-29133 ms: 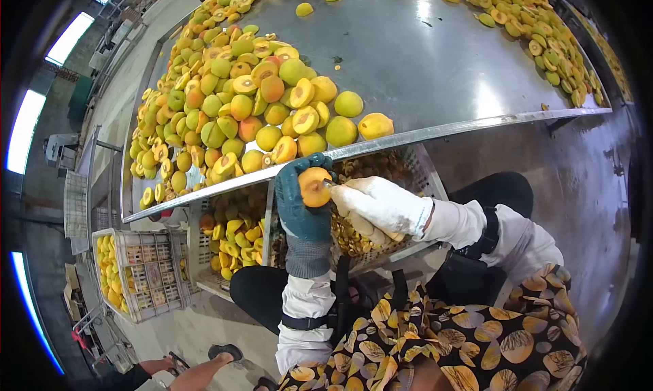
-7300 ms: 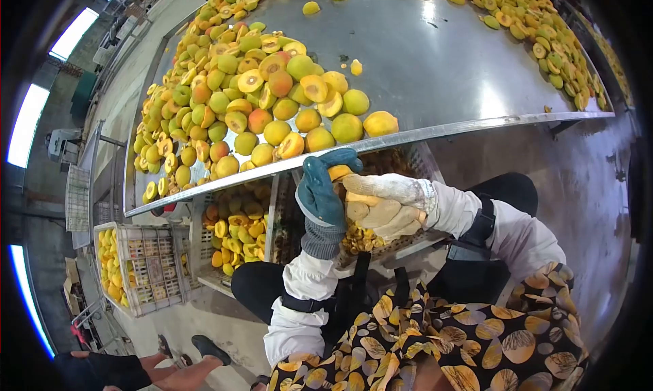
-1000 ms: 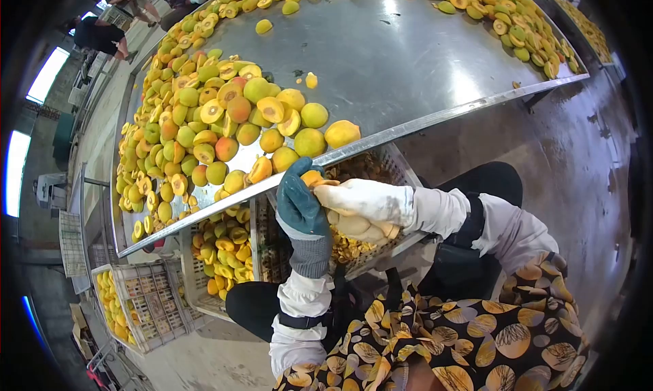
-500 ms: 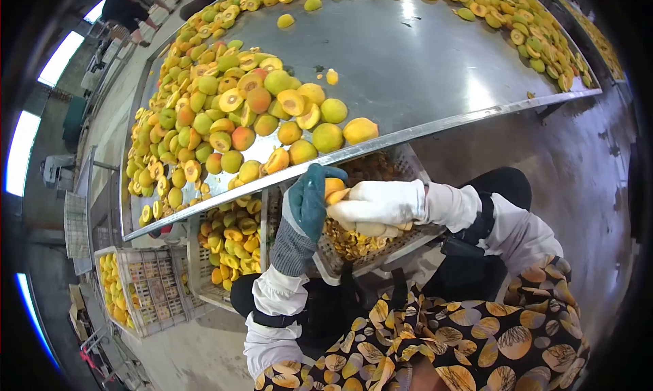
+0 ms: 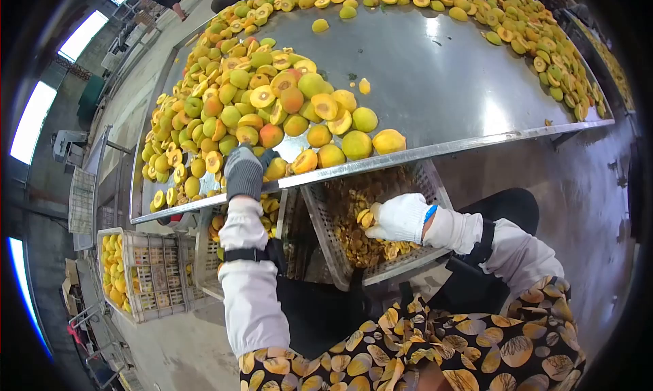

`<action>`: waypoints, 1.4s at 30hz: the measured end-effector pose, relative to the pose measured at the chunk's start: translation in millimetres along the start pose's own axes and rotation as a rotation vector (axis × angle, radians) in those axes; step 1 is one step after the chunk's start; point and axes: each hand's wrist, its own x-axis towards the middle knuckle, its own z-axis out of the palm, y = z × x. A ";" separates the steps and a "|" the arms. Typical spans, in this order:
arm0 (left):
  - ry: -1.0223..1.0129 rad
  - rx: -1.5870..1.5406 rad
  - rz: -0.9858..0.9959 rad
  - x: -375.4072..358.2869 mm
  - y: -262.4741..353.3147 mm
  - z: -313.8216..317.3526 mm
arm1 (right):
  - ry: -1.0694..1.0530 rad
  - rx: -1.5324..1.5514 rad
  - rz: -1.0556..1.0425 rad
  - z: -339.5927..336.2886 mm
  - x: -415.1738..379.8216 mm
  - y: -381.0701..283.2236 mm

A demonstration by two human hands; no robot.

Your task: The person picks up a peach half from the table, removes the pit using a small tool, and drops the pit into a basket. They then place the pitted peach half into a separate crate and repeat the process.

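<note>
At centre-left: our left hand (image 5: 246, 169) crosses table rim (image 5: 374, 162), against fruit pile (image 5: 238, 95) | centre-right: our right hand (image 5: 400, 219) curls over scrap crate (image 5: 328, 247) | both grips indeterminable

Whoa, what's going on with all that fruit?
A person in gloves is working at a metal table heaped with fruit, some whole, some cut open. Their left hand is at the near edge of the heap. Their right hand is over a crate of fruit scraps below; I can't tell if it's holding anything.
</note>
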 end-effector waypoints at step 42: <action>0.229 -1.463 -0.054 -165.9 168.4 9.3 | 0.517 0.359 -0.003 -25.1 -3.0 -25.0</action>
